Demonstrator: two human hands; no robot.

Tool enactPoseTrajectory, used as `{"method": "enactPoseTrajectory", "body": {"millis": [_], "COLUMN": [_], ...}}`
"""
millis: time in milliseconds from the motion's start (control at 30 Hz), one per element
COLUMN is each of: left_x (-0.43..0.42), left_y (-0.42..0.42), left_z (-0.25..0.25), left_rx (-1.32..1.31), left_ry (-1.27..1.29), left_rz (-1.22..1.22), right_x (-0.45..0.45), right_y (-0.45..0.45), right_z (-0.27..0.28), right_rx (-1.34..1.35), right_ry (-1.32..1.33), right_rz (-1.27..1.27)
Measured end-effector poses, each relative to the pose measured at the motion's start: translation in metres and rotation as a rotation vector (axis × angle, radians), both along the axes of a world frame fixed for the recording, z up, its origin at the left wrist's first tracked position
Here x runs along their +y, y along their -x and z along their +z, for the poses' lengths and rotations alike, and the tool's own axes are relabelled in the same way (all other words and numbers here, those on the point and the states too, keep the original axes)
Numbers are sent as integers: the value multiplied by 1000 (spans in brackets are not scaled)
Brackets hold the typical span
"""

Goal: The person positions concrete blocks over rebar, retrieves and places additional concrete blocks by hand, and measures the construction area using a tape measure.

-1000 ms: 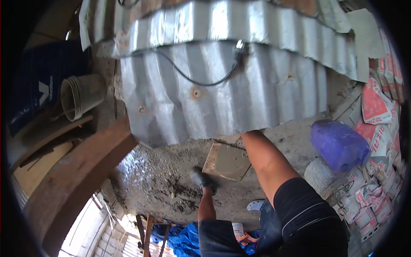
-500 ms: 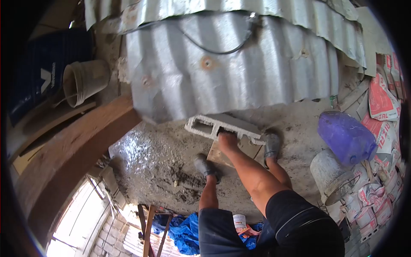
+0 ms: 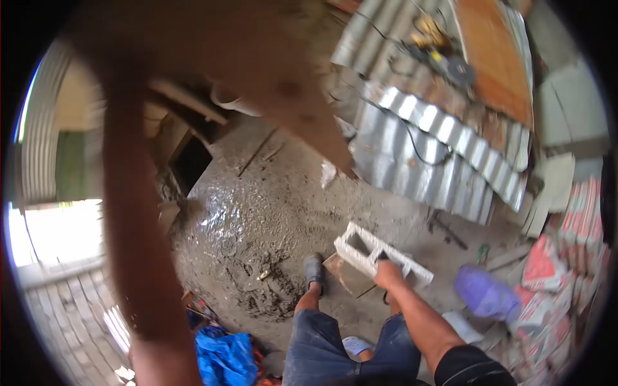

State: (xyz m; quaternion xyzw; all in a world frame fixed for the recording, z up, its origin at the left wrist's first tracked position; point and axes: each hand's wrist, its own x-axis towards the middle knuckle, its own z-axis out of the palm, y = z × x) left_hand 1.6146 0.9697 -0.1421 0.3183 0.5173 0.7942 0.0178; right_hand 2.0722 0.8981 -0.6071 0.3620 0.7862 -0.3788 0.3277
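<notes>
My right hand [image 3: 389, 275] is closed round the middle web of a grey concrete hollow block [image 3: 362, 248]. The block is tilted, its cavities facing up, over a flat board [image 3: 347, 275] on the muddy floor; whether they touch I cannot tell. Beside the board is my grey shoe [image 3: 313, 270]. At the left, a blurred brown shape like a raised forearm [image 3: 145, 257] runs up the view; my left hand and its fingers cannot be made out. A dark brown wooden beam [image 3: 293, 112] crosses close to the camera there.
Wet cement mix [image 3: 257, 276] lies left of my shoe. Corrugated metal sheets [image 3: 425, 154] carry an angle grinder [image 3: 450, 67] and a cable. To the right are a purple plastic container [image 3: 486, 293] and cement bags [image 3: 547, 267]. A blue tarp [image 3: 225, 357] lies bottom left.
The view has swung, showing more of the metal sheets and the grinder. The beam appears higher, and a blurred forearm-like shape has come in at left. My right hand still grips the block.
</notes>
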Motion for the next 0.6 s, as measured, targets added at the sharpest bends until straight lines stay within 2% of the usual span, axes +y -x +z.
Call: {"method": "enactPoseTrajectory", "body": {"millis": [67, 100, 133, 167, 200, 233, 300, 333, 367, 433, 467, 533, 567, 600], "left_x": [-33, -58, -90, -131, -172, -204, -273, -293, -309, -315, -322, -331, -335, -338], "left_y": [-24, -35, -49, -53, -66, -109, -158, -174, -190, -181, -173, -158, -147, -140], "left_z": [-22, -46, -72, -121, -204, -212, -281, -283, -298, -309, -304, -293, -276, -257], "left_rx": [-163, -199, -44, 141, 448, -40, -210, -235, -89, -331, -341, -328, -323, -305], "left_ry": [-3, 72, 266, 649, 1086, 1157, 1400, 1417, 1423, 1320, 1303, 996, 983, 941], "left_rz": [12, -78, -9, 9, 202, 36, -142, -219, -174, -728, -711, -725, -722, -872], "right_x": [-13, -19, -19, -23, -30, -33, -45, -51, -57, -65, -70, -75, -80, -82], "right_y": [-4, -5, -4, 3, 5, 11, 40, 49, 58, 88, 101, 123, 137, 148], "right_z": [50, 71, 101, 129, 141, 150, 207, 217, 227, 260, 276, 304, 318, 327], "right_rx": [-18, -28, 7, 50, 60, 79, 76, 121, 157, 165, 174, 250, 252, 237], "right_ry": [-20, -34, -28, -11, -7, -1, 22, -14, -49, -66, -85, -113, -134, -176], "right_rz": [132, 209, 267, 339, 405, 480, 613, 675, 726, 809, 847, 881, 888, 911]}}
